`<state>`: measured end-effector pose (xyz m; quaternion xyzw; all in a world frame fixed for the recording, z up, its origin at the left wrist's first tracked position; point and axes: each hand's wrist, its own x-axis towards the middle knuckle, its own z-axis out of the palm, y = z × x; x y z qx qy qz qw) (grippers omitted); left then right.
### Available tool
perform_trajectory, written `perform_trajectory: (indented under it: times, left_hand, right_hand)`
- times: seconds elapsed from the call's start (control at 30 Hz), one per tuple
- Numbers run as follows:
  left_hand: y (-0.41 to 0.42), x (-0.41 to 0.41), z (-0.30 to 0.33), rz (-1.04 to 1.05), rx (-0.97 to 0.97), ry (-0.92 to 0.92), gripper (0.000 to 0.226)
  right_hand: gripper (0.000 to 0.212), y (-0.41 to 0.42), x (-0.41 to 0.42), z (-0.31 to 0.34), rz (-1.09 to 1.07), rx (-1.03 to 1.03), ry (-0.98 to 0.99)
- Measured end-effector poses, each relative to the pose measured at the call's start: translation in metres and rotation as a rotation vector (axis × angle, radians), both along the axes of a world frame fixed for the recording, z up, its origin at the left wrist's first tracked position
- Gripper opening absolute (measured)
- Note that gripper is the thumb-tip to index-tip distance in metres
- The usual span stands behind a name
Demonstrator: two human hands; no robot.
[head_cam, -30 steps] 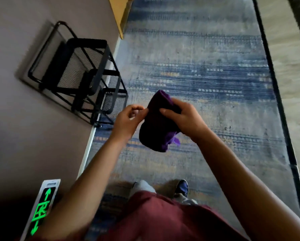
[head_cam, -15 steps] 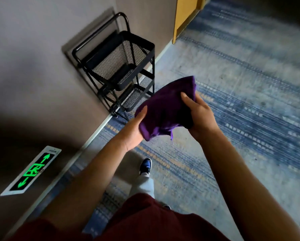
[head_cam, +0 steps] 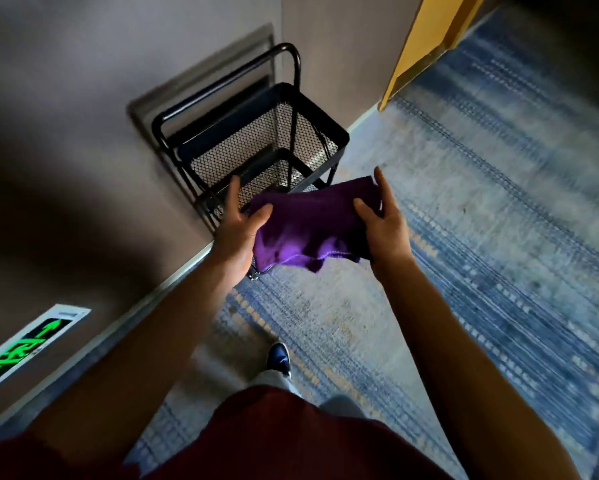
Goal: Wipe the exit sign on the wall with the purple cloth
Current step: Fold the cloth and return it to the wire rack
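- The wall [head_cam: 66,168] is grey-brown and fills the upper left; the cart stands against it.
- The carpet [head_cam: 481,237], striped blue and grey, spreads right of the cart and below it.
- The cart [head_cam: 256,140] is black wire mesh with tiers and a tube handle at its wall side.
- A yellow-orange door edge [head_cam: 426,39] stands above and to the right of the cart.
- The cloth [head_cam: 308,226], purple, is stretched between both hands in front of the cart's near corner, its lower edge sagging.
- The sign [head_cam: 24,348], glowing green in a white frame, sits low on the wall, well apart from the cart, down-left, near the skirting.
- The left hand [head_cam: 237,226] grips the cloth's left end, thumb on top, fingers straight.
- The right hand [head_cam: 383,220] grips the right end, thumb on top, fingers behind.
- A dark shoe [head_cam: 279,356] rests on the carpet below the cart.
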<state>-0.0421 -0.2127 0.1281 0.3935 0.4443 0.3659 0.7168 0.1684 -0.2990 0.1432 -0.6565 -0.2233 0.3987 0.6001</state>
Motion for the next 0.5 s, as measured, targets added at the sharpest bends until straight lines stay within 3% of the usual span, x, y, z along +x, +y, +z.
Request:
perform_trajectory:
  times: [0.13,0.33,0.5]
  left_hand:
    - [0.053,0.001,-0.004,0.011,0.101,0.052,0.081]
    - [0.117,0.006,-0.032,-0.123,0.146,0.257,0.044]
    - [0.163,0.023,-0.046,0.1,0.022,0.45,0.036]
  right_hand:
    - [0.077,0.069,0.018,-0.009,0.167,-0.006,-0.148]
    - [0.048,0.174,0.043,-0.041,0.42,-0.081,-0.19]
    - [0.044,0.257,0.065,-0.075,0.616,-0.133,-0.256]
